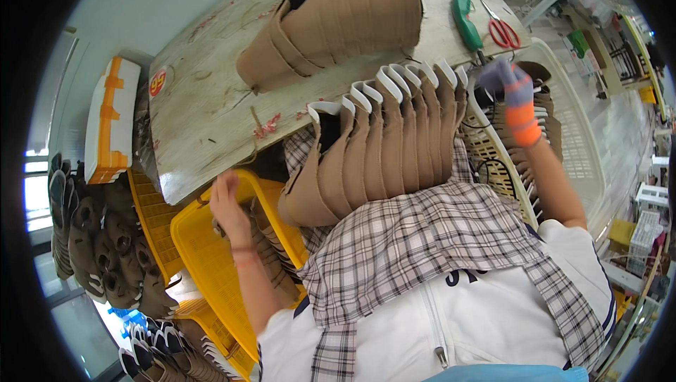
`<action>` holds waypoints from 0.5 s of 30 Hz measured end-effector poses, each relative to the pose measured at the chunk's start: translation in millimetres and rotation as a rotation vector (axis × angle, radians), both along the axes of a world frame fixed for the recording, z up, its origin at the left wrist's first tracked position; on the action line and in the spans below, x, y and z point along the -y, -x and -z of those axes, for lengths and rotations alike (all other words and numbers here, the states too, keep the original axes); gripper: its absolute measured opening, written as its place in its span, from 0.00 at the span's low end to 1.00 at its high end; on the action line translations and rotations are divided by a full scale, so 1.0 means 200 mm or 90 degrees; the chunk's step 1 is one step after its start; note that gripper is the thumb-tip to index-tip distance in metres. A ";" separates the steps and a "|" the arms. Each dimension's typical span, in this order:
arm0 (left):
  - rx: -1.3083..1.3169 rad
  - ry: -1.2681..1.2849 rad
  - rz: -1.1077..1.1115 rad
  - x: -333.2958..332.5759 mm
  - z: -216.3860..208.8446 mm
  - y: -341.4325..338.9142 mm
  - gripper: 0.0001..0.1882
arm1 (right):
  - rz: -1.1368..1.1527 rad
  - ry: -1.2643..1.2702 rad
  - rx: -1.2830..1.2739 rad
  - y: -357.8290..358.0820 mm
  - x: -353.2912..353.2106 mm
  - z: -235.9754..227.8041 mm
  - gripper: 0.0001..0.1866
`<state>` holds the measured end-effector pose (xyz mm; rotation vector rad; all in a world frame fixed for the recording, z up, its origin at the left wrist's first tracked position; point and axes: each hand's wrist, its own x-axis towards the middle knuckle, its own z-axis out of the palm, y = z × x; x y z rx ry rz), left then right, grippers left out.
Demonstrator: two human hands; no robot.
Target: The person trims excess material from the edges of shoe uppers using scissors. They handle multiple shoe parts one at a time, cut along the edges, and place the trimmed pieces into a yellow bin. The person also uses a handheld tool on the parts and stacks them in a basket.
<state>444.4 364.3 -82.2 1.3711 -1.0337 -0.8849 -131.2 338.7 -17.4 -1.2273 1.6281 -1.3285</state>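
Note:
Across my lap, on a checked apron (415,241), leans a nested row of brown fabric shoe uppers (380,164) with white-edged openings. Neither hand touches this row. My left hand (227,202), bare, is over the rim of a yellow basket (186,241), its fingers loosely extended and nothing visible in them. My right hand (512,90) wears a purple and orange glove and is raised at the table's right edge, close to a white basket (560,100). Its fingers bend down and are blurred, so any grip is unclear. More uppers sit inside both baskets.
On the worn table (204,121) lies another row of brown uppers (345,26). A green-handled tool (465,19) and red-handled scissors (503,32) rest at its right corner. A white foam box (109,121) with orange tape and piled uppers (105,241) are at left.

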 end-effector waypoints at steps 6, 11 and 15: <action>0.018 0.127 0.294 0.90 -0.07 0.30 0.17 | -0.241 -0.131 0.294 -0.10 0.93 0.13 0.26; -0.353 -0.075 0.283 1.17 -0.11 0.47 0.20 | -0.319 -0.098 0.011 -0.39 1.05 -0.07 0.26; -0.131 -0.114 0.436 1.15 -0.45 0.47 0.24 | -0.404 -0.022 -0.064 -0.39 1.14 -0.17 0.25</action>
